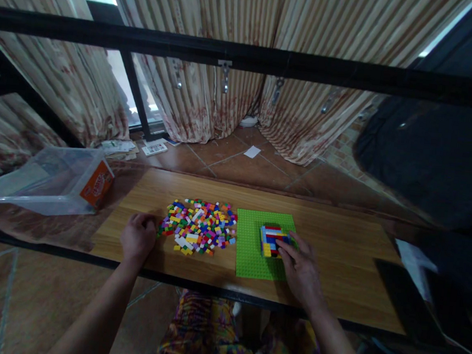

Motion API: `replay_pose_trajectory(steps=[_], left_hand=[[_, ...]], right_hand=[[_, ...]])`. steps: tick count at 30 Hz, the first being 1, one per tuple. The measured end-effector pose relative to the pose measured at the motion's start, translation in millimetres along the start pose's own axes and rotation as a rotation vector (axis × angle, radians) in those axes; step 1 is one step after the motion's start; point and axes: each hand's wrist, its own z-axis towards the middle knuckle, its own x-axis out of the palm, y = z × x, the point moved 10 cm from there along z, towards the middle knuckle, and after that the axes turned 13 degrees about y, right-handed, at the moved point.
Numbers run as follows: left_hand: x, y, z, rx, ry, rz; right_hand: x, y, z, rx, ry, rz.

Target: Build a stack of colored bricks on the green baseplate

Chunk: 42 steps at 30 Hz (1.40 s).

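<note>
A green baseplate (250,250) lies on the wooden table (345,247) in front of me. On it stands a small block of stacked bricks (272,238) in red, blue, white and yellow. My right hand (300,268) rests at the block's near right side, fingertips touching it. Left of the plate spreads a pile of loose coloured bricks (198,226). My left hand (137,237) lies curled on the table at the pile's left edge; what its fingers hold, if anything, is hidden.
A clear plastic tub with an orange label (60,181) lies tipped at the table's left end. A dark bag or jacket (431,161) hangs at the right. A black bar (246,59) crosses above. Curtains and tiled floor lie beyond.
</note>
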Motion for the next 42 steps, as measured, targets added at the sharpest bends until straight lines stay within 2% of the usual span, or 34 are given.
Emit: replay_pose_trajectory(steps=[5,11,17,27,34,42], left_hand=[[-0.1,1.0,1.1,-0.01,-0.002,0.01],[-1.0,0.1,-0.3,-0.003,-0.01,-0.011],[0.0,1.1,0.0,0.012,-0.016,-0.016],[0.3,-0.3,0.3,0.013,-0.009,-0.009],[-0.1,-0.4,0.5,-0.002,-0.014,-0.01],[0.4,1.5,1.1,0.008,-0.028,-0.019]], right_hand=[[-0.8,-1.6,-1.7,0.018,-0.021,0.055],[4.6,-8.6,4.1,0.083,0.055,0.16],[6.7,-12.9,9.0,0.093,0.096,0.213],[8.2,-15.5,10.4,0.089,0.095,0.296],[7.9,-37.4,6.7,0.2,-0.008,0.47],[19.4,-49.5,0.5,0.349,-0.078,0.433]])
